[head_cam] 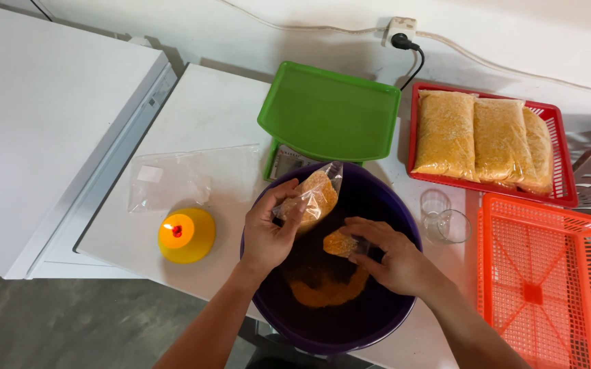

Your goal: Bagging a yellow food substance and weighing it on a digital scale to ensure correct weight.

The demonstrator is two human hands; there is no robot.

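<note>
White counter (206,116) against a pale wall. Over purple bowl (377,205): clear bag (314,195), part-filled with orange-yellow crumbs, mouth up, pinched by left hand (268,236). Right hand (394,260) closed round small glass (342,244) heaped with crumbs, low inside bowl. Behind, green scale tray (329,113); right, red basket (562,157) with filled bags (476,140); left, yellow dome (186,234), empty bags (186,178).

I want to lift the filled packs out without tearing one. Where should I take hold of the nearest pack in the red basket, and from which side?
Probably by its near short end, coming from the front edge of the red basket. The packs lie flat, side by side and touching, so their long sides offer no gap for fingers, while the near ends face the person. The left pack sits closest to the purple bowl.
</note>
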